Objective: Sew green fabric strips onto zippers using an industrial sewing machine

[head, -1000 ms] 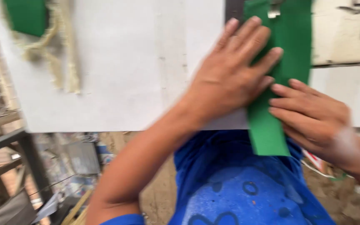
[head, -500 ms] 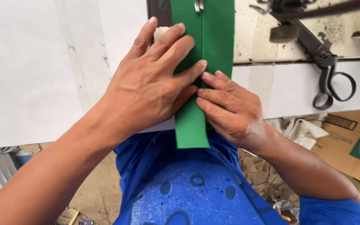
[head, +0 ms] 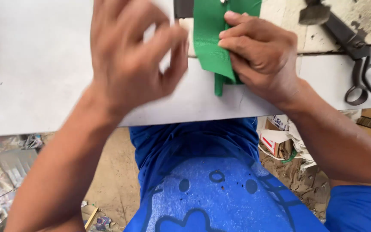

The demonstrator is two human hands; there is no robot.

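Pressing down on the green strip (head: 213,43), the right hand (head: 260,56) has its fingers bent over the strip's right edge and holds it flat on the white table (head: 35,77). The strip lies near the table's front edge and runs away to the top of the view. The left hand (head: 129,60) is just beside it, fingers curled and loose, holding nothing. Black scissors (head: 357,51) lie off to the right.
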